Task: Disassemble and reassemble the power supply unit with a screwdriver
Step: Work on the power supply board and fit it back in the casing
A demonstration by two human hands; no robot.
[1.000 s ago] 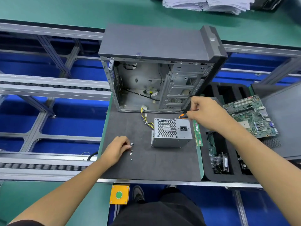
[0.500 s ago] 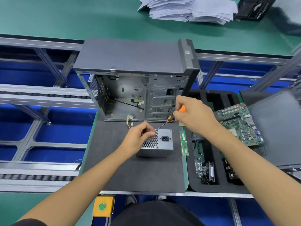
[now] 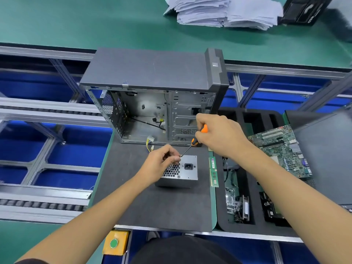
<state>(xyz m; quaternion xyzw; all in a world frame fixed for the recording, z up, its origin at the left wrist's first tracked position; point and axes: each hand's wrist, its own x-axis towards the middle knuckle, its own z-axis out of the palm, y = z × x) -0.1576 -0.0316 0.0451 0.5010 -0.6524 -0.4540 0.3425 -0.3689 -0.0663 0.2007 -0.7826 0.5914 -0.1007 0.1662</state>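
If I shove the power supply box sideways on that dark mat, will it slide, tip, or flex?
The power supply unit is a squat metal box lying flat on the dark mat, so it probably won't tip. Its sheet-metal shell looks rigid, unlikely to flex. The mat looks grippy, so it may drag rather than glide, and its yellow cables could snag.

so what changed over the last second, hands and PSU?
The left hand left the loose screws on the mat and came over to the power supply unit, fingers now pinched at its top edge where the screwdriver tip meets them; whether it carries a screw is hidden. The right hand kept its grip on the screwdriver. The unit and computer case stayed put.
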